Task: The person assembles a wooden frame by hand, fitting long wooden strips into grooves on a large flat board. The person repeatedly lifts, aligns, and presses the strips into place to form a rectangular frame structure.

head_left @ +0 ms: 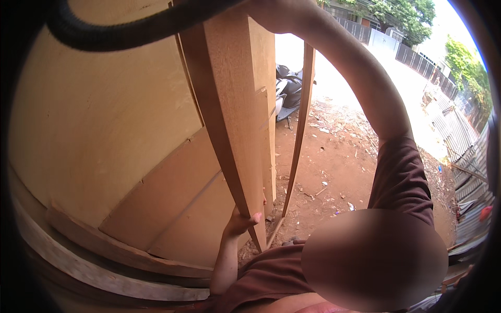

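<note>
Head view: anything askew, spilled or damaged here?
Pale litter lies scattered over the reddish dirt, which looks untidy. At right, corrugated metal sheets look jumbled and slanted, though the fisheye may exaggerate that. The wooden board in the left hand shows no clear damage.

The wooden board (234, 78) is light brown with a darker side; the panels (104, 104) are yellowish tan. The shirt (399, 169) is plain maroon, the ground (334, 151) reddish brown, the scooter (293, 96) silver and black, the trees (404, 18) green.
</note>
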### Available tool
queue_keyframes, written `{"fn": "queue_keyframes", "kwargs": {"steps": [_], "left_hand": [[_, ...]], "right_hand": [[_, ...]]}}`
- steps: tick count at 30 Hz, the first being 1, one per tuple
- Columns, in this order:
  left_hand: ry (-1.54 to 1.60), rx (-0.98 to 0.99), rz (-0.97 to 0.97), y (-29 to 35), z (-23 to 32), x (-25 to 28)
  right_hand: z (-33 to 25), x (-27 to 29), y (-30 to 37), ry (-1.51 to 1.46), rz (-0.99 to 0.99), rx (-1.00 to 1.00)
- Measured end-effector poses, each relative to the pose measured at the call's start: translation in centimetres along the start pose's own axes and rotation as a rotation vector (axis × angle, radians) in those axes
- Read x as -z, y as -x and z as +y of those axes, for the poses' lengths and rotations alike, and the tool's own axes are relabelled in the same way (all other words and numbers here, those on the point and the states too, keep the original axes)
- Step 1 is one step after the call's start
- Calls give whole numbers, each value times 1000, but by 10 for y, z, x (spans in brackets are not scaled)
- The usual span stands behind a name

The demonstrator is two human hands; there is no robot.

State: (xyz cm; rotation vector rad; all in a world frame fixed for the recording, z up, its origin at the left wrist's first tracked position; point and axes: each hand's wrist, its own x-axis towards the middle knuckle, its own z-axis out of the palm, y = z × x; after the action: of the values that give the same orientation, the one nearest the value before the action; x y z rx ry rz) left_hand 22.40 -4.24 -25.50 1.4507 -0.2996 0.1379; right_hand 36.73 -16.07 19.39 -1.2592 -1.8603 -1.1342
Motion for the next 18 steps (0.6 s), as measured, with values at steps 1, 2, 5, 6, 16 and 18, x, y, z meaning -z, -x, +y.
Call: {"fn": "queue_keyframes", "kwargs": {"steps": [1,2,5,6,16,18], "left_hand": [[-18,-19,11,-2,2,-1],[0,5,14,-4,5,-1],[-2,2,24,-7,9,-2],[-2,-9,7,-8,9,-1],[189,47,109,1,6,15],[203,32,128,-4,1,16]], "right_hand": [[3,-4,-1,12,24,70],[4,-5,2,26,48,140],[14,-7,6,-47,98,81],[19,-7,10,-60,115,44],[147,8,76,58,140,-53],[177,16,93,82,81,-140]]}}
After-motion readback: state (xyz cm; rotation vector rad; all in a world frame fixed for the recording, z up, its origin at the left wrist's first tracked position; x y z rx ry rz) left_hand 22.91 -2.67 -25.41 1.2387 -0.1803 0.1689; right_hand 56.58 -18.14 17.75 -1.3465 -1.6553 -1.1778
